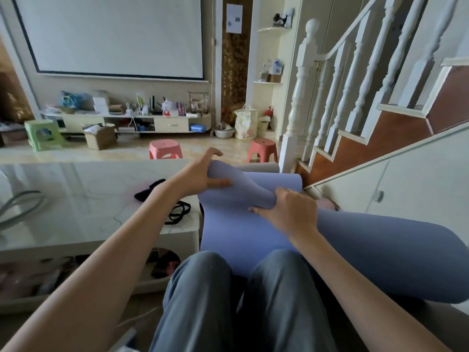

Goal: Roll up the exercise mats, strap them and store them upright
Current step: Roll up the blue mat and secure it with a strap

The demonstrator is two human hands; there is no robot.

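- Lavender mat [236,232] draped over knees in grey trousers [200,295], far end bunched into a loose roll; more mat curves off to the right.
- Left hand [200,174] gripping roll's left end, thumb pressed on near face, fingers curled over top.
- Right hand [286,212] clamped round squeezed middle of roll.
- Grey mat [261,167] lying just behind lavender one.
- Glossy white table [83,199] immediately left, bearing black straps [179,212] and dark cloth [149,190].
- Two pink stools [165,148] beyond on floor.
- White stair balustrade [330,97] and cabinet panel [406,184] crowding right side.
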